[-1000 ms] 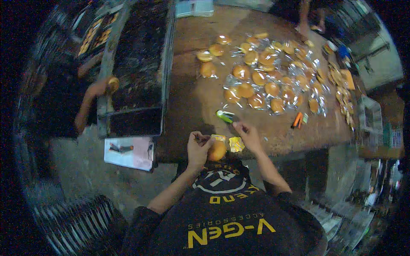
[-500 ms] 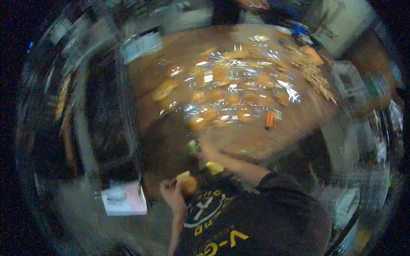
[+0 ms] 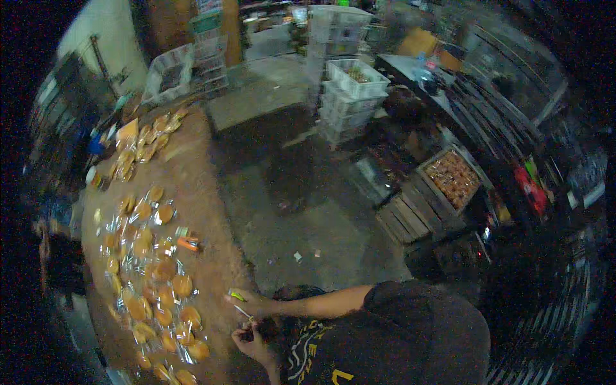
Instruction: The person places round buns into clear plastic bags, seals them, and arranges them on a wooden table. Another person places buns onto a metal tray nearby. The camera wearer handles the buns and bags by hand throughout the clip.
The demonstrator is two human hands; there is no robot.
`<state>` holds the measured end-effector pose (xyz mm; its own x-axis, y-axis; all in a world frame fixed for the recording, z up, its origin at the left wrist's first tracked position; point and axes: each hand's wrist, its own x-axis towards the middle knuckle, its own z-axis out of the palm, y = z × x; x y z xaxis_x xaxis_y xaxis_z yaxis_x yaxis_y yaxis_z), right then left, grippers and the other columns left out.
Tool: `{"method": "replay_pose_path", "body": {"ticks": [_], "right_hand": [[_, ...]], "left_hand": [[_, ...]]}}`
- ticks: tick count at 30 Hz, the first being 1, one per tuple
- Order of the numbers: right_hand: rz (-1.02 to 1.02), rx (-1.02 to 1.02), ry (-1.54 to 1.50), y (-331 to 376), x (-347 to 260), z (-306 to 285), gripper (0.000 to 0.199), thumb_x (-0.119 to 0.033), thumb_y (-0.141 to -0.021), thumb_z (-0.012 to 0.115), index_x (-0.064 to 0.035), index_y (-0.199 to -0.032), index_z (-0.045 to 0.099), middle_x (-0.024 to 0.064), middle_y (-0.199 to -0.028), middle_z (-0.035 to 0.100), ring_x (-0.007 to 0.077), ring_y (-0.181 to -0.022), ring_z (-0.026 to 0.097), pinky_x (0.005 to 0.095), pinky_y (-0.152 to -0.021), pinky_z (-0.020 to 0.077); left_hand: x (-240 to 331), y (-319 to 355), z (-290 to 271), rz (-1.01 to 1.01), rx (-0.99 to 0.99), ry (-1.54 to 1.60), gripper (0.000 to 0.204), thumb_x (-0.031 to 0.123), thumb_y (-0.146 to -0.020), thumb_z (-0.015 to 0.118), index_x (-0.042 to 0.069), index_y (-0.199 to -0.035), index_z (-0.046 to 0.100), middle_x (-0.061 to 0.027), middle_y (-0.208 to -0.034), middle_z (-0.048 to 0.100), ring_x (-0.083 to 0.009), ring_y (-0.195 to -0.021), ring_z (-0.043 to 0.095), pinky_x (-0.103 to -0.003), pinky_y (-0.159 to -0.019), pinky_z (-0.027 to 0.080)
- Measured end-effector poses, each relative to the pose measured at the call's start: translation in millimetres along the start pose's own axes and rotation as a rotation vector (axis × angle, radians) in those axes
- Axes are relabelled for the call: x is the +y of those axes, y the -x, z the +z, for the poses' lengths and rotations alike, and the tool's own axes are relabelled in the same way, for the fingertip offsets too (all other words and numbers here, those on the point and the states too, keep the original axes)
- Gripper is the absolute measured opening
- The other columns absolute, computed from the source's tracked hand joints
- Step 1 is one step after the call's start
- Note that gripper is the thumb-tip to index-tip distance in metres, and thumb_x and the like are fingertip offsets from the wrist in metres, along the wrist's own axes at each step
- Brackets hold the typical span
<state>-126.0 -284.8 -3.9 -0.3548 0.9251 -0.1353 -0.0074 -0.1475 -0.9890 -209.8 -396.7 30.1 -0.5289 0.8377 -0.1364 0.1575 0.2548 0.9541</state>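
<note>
At the table's right edge, my right hand [image 3: 255, 303] is closed around a small yellow-green thing [image 3: 237, 296]; blur hides its kind. A thin white strip [image 3: 243, 312] slants from below it toward my left hand [image 3: 255, 346]. The left fingers are curled close to the strip's lower end, and what they hold cannot be made out. Many round golden pieces in clear plastic wraps [image 3: 163, 289] lie spread over the brown table [image 3: 221, 269], left of both hands. A small orange object [image 3: 188, 243] rests between these packs and the table edge.
More wrapped golden packs [image 3: 151, 144] are heaped at the table's far end. Beyond the grey floor [image 3: 308, 237] stand stacked white crates [image 3: 353, 106]. At right, a tray of small brown items [image 3: 452, 176] sits beside a slatted wooden crate [image 3: 410, 215].
My view has swung to the right, so the table now sits at the left. My hands have come together. The round golden piece formerly in my left hand no longer shows.
</note>
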Motion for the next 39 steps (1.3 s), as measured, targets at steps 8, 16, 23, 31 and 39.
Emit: {"method": "replay_pose_path", "body": {"ticks": [8, 16, 23, 31, 39], "right_hand": [[-0.395, 0.226, 0.509, -16, 58, -56, 0.044, -0.035, -0.101, 0.054, -0.0033, -0.131, 0.057, 0.0174, -0.137, 0.051, 0.0263, -0.129, 0.048, 0.0381, -0.107, 0.0392], [-0.038, 0.239, -0.074, -36, 51, -51, 0.038, -0.025, -0.105, 0.046, 0.001, -0.13, 0.057, 0.0191, -0.132, 0.059, 0.0332, -0.12, 0.058, 0.037, -0.099, 0.0474], [-0.002, 0.158, 0.045, -69, 67, -80, 0.039, -0.038, -0.106, 0.048, -0.0033, -0.118, 0.062, 0.0054, -0.1, 0.066, 0.0159, -0.1, 0.06, 0.0328, -0.092, 0.0481], [0.075, 0.269, -0.167, -75, 43, -118, 0.037, -0.042, -0.107, 0.048, -0.0076, -0.098, 0.058, -0.0035, -0.076, 0.049, 0.0074, -0.072, 0.048, 0.0294, -0.063, 0.0446], [0.03, 0.376, -0.114, -68, 41, -140, 0.034, -0.041, -0.106, 0.05, -0.0082, -0.101, 0.061, -0.0019, -0.077, 0.054, 0.0094, -0.066, 0.053, 0.0294, -0.059, 0.049]], "left_hand": [[-27, -27, 39, 0.034, -0.237, 0.225, 0.027, -0.003, -0.088, 0.072, 0.004, -0.096, 0.047, -0.0053, -0.088, 0.056, -0.0133, -0.08, 0.053, -0.027, -0.074, 0.047], [-57, -49, 53, 0.086, -0.267, 0.066, 0.033, 0.021, -0.095, 0.071, 0.002, -0.121, 0.06, -0.0104, -0.102, 0.065, -0.022, -0.098, 0.062, -0.035, -0.083, 0.053], [20, -52, 87, 0.165, -0.218, 0.115, 0.03, 0.019, -0.093, 0.073, 0.002, -0.115, 0.062, -0.0107, -0.099, 0.065, -0.0223, -0.095, 0.06, -0.037, -0.083, 0.052], [63, -59, 122, 0.152, -0.26, 0.106, 0.023, 0.018, -0.09, 0.076, 0.002, -0.101, 0.064, -0.0117, -0.097, 0.065, -0.0228, -0.092, 0.058, -0.039, -0.085, 0.049], [51, -54, 141, 0.127, -0.29, 0.076, 0.022, 0.022, -0.093, 0.074, 0.003, -0.098, 0.066, -0.0095, -0.092, 0.064, -0.0199, -0.086, 0.058, -0.037, -0.082, 0.049]]}}
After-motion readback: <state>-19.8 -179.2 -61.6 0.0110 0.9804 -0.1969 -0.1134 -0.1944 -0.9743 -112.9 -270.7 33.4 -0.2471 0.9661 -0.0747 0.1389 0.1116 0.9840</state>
